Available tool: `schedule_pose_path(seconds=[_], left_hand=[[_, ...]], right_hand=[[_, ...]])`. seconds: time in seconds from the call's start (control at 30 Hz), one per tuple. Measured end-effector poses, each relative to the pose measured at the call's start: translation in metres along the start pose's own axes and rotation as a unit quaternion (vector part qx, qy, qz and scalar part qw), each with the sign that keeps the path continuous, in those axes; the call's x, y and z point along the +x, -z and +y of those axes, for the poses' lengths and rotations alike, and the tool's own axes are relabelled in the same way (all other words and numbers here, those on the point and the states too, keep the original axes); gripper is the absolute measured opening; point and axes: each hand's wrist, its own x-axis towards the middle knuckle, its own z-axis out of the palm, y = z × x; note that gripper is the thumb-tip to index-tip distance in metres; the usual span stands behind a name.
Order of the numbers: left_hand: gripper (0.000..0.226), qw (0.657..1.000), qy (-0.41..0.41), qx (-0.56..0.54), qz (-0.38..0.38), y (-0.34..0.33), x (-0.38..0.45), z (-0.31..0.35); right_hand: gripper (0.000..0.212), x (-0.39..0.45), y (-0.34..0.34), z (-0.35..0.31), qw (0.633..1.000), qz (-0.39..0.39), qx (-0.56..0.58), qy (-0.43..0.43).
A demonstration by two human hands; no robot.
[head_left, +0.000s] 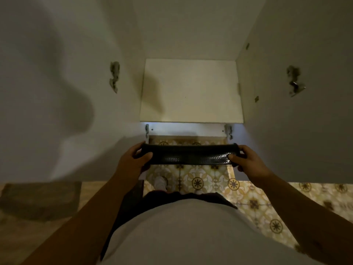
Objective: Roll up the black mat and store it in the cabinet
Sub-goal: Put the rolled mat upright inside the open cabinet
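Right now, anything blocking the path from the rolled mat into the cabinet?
Nothing visible. The rolled black mat is held level by the left hand and right hand, just in front of the open cabinet. Both doors are swung wide and the white shelf looks bare.

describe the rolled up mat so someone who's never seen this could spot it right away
Start at the open white cabinet and drop below its front edge. There, above the patterned yellow floor tiles, the left hand and right hand each grip one end of the rolled black mat. It is the only dark, dimpled, glossy tube among pale surfaces.
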Motion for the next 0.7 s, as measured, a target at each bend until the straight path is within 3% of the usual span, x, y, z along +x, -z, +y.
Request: schedule_pose_path(seconds=[0.13, 0.4, 0.7], left_hand=[[0.033, 0.999, 0.001, 0.027, -0.042, -0.003, 0.034, 0.019], [0.044, 0.996, 0.04, 0.066, -0.047, -0.01, 0.09, 0.007], [0.049, 0.994, 0.031, 0.107, -0.017, -0.015, 0.227, -0.098]], right_hand=[[0.024, 0.005, -0.009, 0.001, 0.999, 0.038, 0.017, 0.003], [0.035, 0.048, -0.014, 0.013, 0.997, 0.053, 0.049, -0.036], [0.043, 0.204, -0.031, 0.113, 0.996, 0.038, 0.014, -0.074]])
